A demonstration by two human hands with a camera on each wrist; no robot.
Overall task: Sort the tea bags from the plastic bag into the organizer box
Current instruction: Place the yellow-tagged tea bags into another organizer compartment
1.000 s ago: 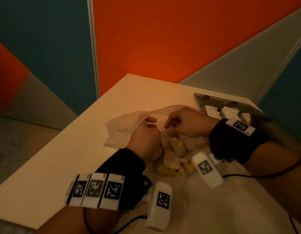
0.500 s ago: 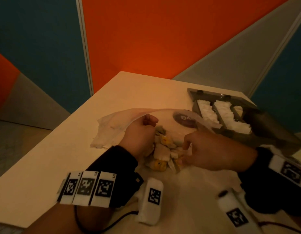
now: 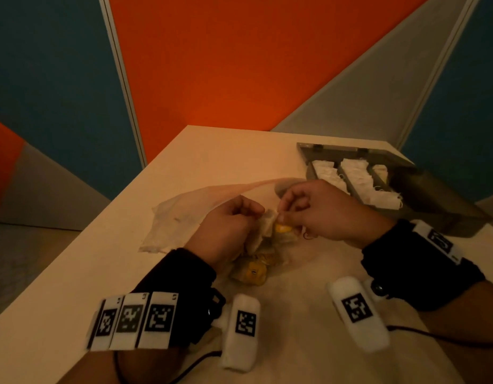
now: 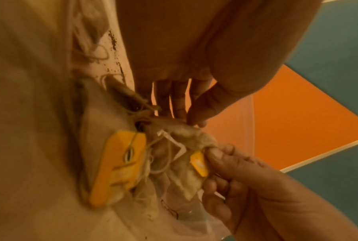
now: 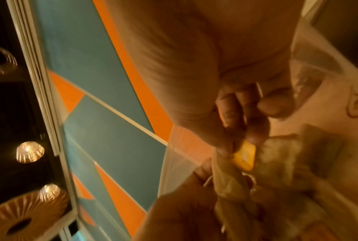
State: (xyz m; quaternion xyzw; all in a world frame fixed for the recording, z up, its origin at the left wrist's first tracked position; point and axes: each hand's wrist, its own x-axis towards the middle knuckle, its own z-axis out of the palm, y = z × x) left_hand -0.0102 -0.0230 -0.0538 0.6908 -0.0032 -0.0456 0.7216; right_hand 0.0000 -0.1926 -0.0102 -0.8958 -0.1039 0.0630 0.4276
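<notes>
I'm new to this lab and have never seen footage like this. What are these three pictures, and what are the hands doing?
No machine here: a person works with bare hands, wearing black wristbands that carry cameras and printed markers. The wide picture comes from a camera on the head, looking down at a table. The other two come from the wrist cameras, looking along each hand at its fingers.

On the table lie a clear plastic bag with a heap of tea bags and, further right, a grey organizer box with white tea bags already in its compartments.

The left hand and right hand meet over the heap. Together they pinch one tea bag; the right fingers also touch its yellow tag.
</notes>
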